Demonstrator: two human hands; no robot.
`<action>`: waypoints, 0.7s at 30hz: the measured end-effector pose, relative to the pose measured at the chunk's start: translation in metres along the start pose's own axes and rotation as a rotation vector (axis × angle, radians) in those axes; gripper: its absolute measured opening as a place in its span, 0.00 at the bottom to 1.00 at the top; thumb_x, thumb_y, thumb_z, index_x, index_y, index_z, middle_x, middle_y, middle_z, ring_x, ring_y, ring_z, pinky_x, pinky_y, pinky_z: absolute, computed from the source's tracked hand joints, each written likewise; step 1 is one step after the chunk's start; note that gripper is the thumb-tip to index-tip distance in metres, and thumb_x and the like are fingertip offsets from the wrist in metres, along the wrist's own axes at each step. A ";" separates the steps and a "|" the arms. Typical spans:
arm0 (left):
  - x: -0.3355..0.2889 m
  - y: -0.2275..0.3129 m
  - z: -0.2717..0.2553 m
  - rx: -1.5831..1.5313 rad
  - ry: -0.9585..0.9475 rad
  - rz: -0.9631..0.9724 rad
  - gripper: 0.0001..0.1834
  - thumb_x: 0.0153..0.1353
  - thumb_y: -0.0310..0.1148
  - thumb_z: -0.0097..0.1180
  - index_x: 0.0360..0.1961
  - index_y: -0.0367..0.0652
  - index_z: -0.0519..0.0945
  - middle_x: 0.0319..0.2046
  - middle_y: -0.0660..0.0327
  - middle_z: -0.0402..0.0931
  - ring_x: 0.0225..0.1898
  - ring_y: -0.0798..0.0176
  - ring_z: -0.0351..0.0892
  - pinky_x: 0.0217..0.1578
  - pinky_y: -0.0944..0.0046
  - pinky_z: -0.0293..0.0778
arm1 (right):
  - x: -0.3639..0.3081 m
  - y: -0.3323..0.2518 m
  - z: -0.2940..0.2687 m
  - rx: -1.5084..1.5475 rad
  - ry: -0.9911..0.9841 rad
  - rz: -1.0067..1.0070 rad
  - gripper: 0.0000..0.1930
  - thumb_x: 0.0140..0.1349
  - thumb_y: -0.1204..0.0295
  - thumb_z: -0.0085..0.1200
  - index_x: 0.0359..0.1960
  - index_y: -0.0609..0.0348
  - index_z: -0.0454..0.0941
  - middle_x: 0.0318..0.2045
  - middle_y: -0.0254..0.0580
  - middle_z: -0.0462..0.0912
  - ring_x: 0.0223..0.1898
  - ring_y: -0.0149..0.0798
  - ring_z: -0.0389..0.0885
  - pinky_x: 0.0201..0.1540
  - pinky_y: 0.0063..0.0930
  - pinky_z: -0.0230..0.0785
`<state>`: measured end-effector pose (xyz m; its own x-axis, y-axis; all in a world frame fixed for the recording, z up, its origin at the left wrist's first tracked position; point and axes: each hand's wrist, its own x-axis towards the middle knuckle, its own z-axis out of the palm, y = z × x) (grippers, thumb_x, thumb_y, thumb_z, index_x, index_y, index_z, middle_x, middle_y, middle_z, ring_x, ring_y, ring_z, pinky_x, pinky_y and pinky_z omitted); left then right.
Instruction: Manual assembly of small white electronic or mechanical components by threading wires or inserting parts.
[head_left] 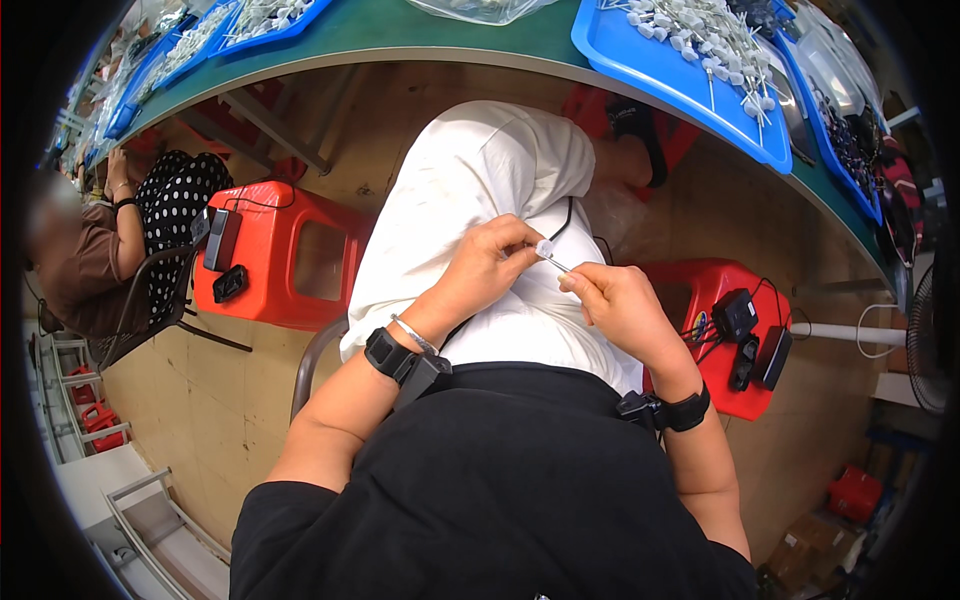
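Over my lap, both hands meet at a small white-headed piece on a thin stem (pixel 545 249). My left hand (pixel 488 264) is closed, with its thumb and fingertips pinching beside the white head. My right hand (pixel 622 307) pinches the lower end of the slim, greyish stem between thumb and forefinger. The stem slants down to the right from the head. What exactly the piece is, I cannot make out. Similar white-headed stems (pixel 690 38) lie heaped in a blue tray (pixel 612 50) on the green table (pixel 400 28).
More blue trays (pixel 268 38) of white pieces stand at the far left. Red stools with black devices flank me, one left (pixel 270 215) and one right (pixel 715 385). Another person (pixel 95 240) sits at the left. A fan (pixel 925 340) is at the right edge.
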<state>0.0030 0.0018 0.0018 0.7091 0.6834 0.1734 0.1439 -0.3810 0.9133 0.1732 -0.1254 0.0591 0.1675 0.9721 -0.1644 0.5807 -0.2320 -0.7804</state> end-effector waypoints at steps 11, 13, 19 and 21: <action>-0.002 -0.002 0.002 -0.199 -0.071 -0.153 0.05 0.65 0.27 0.62 0.39 0.36 0.83 0.30 0.65 0.83 0.32 0.75 0.78 0.35 0.71 0.74 | 0.001 0.002 -0.003 0.051 0.015 -0.110 0.11 0.69 0.69 0.54 0.34 0.64 0.84 0.13 0.43 0.70 0.16 0.29 0.65 0.22 0.29 0.61; -0.002 -0.001 0.000 -0.255 -0.098 -0.191 0.06 0.65 0.27 0.62 0.39 0.36 0.83 0.30 0.66 0.82 0.32 0.76 0.78 0.34 0.72 0.73 | 0.001 0.002 -0.004 0.017 0.030 -0.135 0.10 0.68 0.69 0.56 0.33 0.63 0.83 0.16 0.48 0.74 0.18 0.40 0.71 0.23 0.33 0.64; -0.001 0.003 -0.002 -0.404 -0.159 -0.289 0.06 0.66 0.29 0.62 0.39 0.36 0.84 0.28 0.68 0.80 0.30 0.78 0.74 0.32 0.74 0.70 | 0.006 0.019 0.007 -0.205 0.194 -0.371 0.10 0.65 0.68 0.60 0.29 0.59 0.76 0.16 0.47 0.75 0.17 0.49 0.75 0.20 0.38 0.64; -0.001 0.004 -0.002 -0.439 -0.146 -0.292 0.07 0.65 0.29 0.63 0.38 0.36 0.84 0.27 0.70 0.79 0.29 0.79 0.71 0.31 0.74 0.69 | 0.007 0.019 0.008 -0.249 0.246 -0.449 0.11 0.64 0.68 0.61 0.27 0.58 0.74 0.15 0.45 0.74 0.16 0.48 0.74 0.19 0.38 0.63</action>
<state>0.0016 0.0006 0.0061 0.7757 0.6166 -0.1344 0.0693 0.1285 0.9893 0.1789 -0.1231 0.0384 0.0242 0.9471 0.3199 0.8029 0.1722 -0.5707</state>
